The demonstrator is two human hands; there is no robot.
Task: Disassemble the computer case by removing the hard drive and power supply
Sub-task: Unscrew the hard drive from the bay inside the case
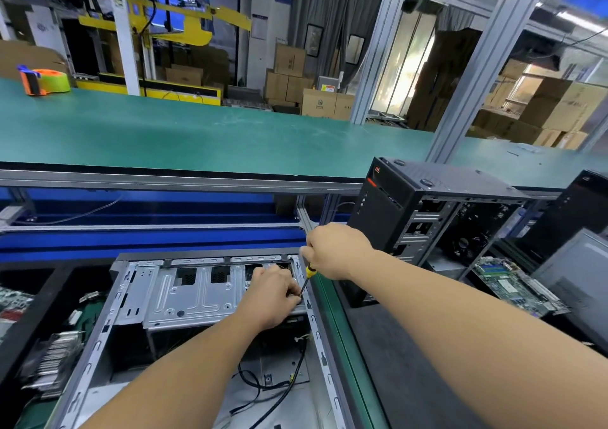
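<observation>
An open computer case (98, 339) lies on its side in front of me, its silver drive cage (194, 293) at the far end. My right hand (335, 251) grips a yellow-and-black screwdriver (307, 279) above the cage's right corner, the shaft pointing down. My left hand (273, 293) rests on that corner with curled fingers pinching at the screwdriver's tip; what lies under them is hidden. Black cables (263, 386) trail across the case floor. I cannot make out a hard drive or power supply.
A second black case (394, 211) stands upright at the right, with a green motherboard (513, 285) beside it. Loose boards and parts (49, 363) lie at the left. A green bench (197, 132) stretches behind, with an orange tape dispenser (42, 81) at its far left.
</observation>
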